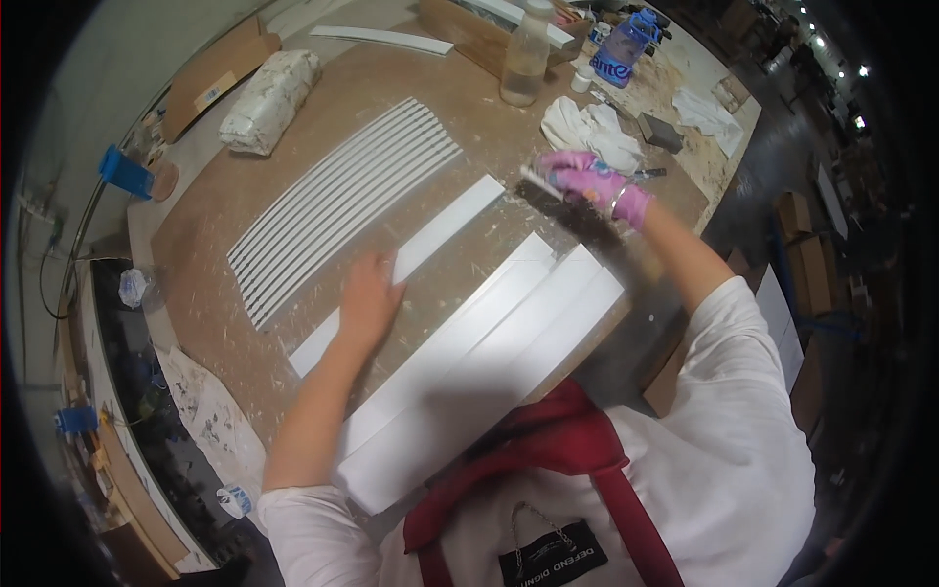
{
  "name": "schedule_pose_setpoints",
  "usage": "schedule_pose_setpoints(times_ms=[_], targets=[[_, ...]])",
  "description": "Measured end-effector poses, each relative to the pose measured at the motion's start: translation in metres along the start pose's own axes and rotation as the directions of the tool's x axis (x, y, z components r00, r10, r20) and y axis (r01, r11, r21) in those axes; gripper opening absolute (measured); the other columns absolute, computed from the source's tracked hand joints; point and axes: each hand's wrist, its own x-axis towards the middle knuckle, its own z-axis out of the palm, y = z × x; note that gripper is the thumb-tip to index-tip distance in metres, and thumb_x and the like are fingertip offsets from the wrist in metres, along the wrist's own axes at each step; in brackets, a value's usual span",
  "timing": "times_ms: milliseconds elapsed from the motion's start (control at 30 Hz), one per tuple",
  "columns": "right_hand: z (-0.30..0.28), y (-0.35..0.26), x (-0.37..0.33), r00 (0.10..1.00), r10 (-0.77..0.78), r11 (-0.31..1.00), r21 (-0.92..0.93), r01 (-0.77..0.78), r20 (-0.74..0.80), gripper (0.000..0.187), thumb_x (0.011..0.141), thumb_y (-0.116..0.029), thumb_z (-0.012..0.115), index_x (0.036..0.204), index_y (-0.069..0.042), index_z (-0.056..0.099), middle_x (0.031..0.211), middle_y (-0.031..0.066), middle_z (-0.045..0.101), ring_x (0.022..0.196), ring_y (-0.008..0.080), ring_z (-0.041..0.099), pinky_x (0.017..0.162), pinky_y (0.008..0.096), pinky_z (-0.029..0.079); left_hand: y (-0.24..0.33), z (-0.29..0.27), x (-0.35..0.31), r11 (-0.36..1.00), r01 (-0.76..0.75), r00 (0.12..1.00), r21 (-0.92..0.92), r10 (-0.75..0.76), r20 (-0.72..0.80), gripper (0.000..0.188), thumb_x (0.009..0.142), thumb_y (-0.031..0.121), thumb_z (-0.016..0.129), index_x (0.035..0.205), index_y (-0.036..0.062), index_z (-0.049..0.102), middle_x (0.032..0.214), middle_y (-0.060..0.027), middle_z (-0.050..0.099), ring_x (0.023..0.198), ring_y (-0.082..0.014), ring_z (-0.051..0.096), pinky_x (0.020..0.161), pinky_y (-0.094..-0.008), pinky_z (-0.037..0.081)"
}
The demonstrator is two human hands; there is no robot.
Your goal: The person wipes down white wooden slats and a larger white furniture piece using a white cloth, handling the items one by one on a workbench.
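My bare left hand (370,298) grips a long white slat (450,225) near its middle, thumb on one edge and fingers over the other. The slat lies flat and slanted on the brown worktable. To the right, past the slat's far end, my right hand (592,184) wears a pink patterned glove. Its fingers are closed on a thin, pale-edged object (541,182), blurred, so its kind is unclear. Nearer my body, several wide white boards (489,338) lie side by side. Beyond the slat, narrow white slats (342,196) rest in a parallel row.
Farther back are a white-wrapped bundle (271,103), a cloudy bottle (525,59), a blue jug (623,49) and a cardboard box (474,34). A crumpled white cloth (590,132) and a dark block (660,132) sit beyond my right hand. A blue cup (127,172) stands at the left edge.
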Motion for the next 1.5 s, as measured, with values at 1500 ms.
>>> schedule_pose_setpoints(times_ms=[1500], targets=[[0.065,-0.004,0.09,0.995,-0.014,0.98,-0.2,-0.006,-0.1,0.034,0.076,-0.027,0.06,0.102,-0.006,0.065,0.082,0.0116,0.062,0.076,0.0219,0.059,0.067,0.0337,0.048,-0.044,-0.007,0.003,0.992,0.021,0.991,0.126,-0.004,-0.133,0.043,0.078,0.01,0.067,0.119,0.0104,0.058,0.113,-0.0137,0.054,0.102,-0.0337,0.05,0.087,-0.0415,0.042]])
